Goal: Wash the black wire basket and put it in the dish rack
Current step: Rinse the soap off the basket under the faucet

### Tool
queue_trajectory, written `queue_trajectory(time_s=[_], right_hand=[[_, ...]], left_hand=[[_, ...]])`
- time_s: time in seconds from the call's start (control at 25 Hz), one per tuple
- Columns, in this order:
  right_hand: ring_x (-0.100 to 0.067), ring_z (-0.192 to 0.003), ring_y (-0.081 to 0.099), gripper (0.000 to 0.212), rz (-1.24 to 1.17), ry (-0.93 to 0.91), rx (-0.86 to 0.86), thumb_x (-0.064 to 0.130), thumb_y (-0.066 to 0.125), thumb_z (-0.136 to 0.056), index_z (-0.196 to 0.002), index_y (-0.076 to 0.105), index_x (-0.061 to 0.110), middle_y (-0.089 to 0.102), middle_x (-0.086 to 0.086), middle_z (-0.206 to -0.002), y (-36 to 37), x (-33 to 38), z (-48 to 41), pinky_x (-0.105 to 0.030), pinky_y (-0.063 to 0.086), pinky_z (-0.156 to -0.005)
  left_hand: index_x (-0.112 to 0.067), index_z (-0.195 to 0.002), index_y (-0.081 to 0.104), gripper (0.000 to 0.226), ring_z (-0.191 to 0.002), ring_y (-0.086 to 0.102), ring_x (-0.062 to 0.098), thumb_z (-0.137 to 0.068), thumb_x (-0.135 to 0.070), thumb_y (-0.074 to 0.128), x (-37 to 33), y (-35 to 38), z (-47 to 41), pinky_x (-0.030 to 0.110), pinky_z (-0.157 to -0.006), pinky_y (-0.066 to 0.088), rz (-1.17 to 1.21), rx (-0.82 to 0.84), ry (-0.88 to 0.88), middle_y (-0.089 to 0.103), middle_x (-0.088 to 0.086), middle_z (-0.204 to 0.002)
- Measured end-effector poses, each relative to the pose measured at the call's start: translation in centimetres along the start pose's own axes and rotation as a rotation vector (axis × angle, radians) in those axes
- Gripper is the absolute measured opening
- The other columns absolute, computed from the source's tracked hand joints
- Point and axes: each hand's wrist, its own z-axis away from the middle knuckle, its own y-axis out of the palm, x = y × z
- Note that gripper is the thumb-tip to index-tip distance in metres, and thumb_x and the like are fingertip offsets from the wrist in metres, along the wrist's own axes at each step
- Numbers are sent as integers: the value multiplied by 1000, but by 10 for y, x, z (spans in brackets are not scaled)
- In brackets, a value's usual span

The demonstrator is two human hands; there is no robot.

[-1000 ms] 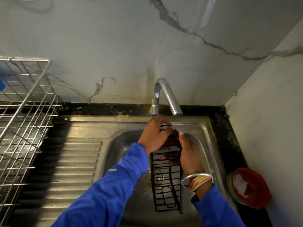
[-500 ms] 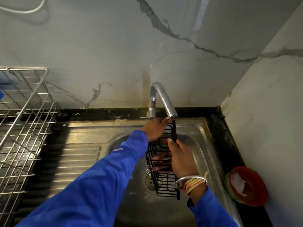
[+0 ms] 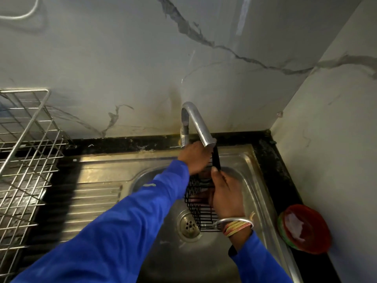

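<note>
The black wire basket (image 3: 201,219) hangs upright over the steel sink (image 3: 255,180), with its top end just under the tap spout (image 3: 201,125). My right hand (image 3: 226,198) grips its right side, the thumb lying up along the black bar and the fingers reaching in behind the wires. My left hand (image 3: 195,158) curls over the basket's upper end, close to the base of the tap. I see no water running. The wire dish rack (image 3: 24,160) stands at the far left on the counter.
The drain (image 3: 188,225) sits in the basin below the basket. A ribbed draining board (image 3: 85,201) lies between sink and rack. A red bowl (image 3: 306,227) with something white in it rests on the black counter at the right, against the marble wall.
Both hands have lifted the basket up and back, from low in the basin to right under the spout. My left hand has slid up toward the base of the tap.
</note>
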Motion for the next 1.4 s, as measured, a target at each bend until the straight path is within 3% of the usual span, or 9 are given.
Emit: queue_trajectory(time_s=[0.12, 0.2, 0.36, 0.56, 0.76, 0.92, 1.04, 1.16, 1.4], right_hand=[[2, -56, 60, 35, -48, -9, -92, 22, 44, -101, -76, 65, 10, 66, 5, -61, -1, 7, -6, -14, 45, -51], [-1, -60, 65, 35, -25, 36, -46, 24, 43, -102, -82, 66, 9, 68, 1, -69, 7, 6, 6, -13, 49, -51], [-30, -62, 70, 33, -63, 84, 75, 25, 42, -102, -93, 65, 4, 70, -17, -79, 10, 9, 12, -44, 60, -57], [-24, -55, 67, 24, -21, 290, 183, 18, 45, -102, -94, 64, 6, 71, -11, -74, -4, 26, -27, -27, 51, -45], [-18, -47, 58, 30, 282, 236, 277, 31, 59, -95, -85, 67, 4, 62, -8, -58, -10, 42, -64, -25, 48, -44], [-15, -42, 53, 44, 543, 148, 255, 51, 65, -85, -71, 65, 8, 57, 0, -44, 6, 55, -80, -24, 46, -43], [-22, -60, 68, 15, 365, 85, 545, 19, 61, -94, -96, 68, 6, 72, -5, -70, -9, 56, -87, -31, 56, -57], [-34, -92, 71, 34, 104, 141, 794, -6, 58, -87, -120, 60, 2, 71, -19, -104, -25, 51, -87, -34, 59, -77], [-21, -42, 58, 18, -48, 266, 440, 13, 49, -100, -93, 59, 0, 63, -17, -70, -5, 43, -77, -23, 46, -38]], left_hand=[[-17, -155, 39, 59, -147, 31, 33, -107, -43, 16, 12, 18, 13, 44, -119, 27, -95, -74, 122, 37, 9, -161], [-11, -148, 46, 56, -138, 44, 33, -111, -40, 15, 20, 12, 4, 43, -115, 34, 18, -49, 24, 49, 16, -150], [-5, -110, 58, 42, -114, 61, 38, -112, -34, 26, 27, 2, -1, 45, -100, 47, 143, -72, -21, 64, 23, -120], [-6, -109, 65, 47, -102, 66, 33, -108, -44, 38, 51, 1, 1, 45, -95, 52, 254, -91, -13, 69, 18, -107], [-14, -120, 62, 49, -99, 63, 22, -97, -57, 56, 72, -14, 11, 40, -91, 52, 466, -98, -50, 66, 6, -106], [-19, -104, 54, 39, -82, 52, 12, -98, -58, 55, 73, -6, 21, 32, -73, 46, 580, -183, -107, 54, -2, -89], [-18, -93, 50, 41, -77, 47, 12, -97, -59, 56, 81, -10, 21, 29, -68, 40, 613, -287, -122, 47, -3, -84], [-15, -100, 50, 46, -77, 48, 10, -95, -60, 58, 88, -22, 17, 29, -68, 40, 562, -329, -100, 49, -6, -87], [-12, -104, 62, 42, -93, 66, 23, -100, -52, 54, 54, -22, 4, 38, -84, 51, 303, -201, 47, 69, 6, -100]])
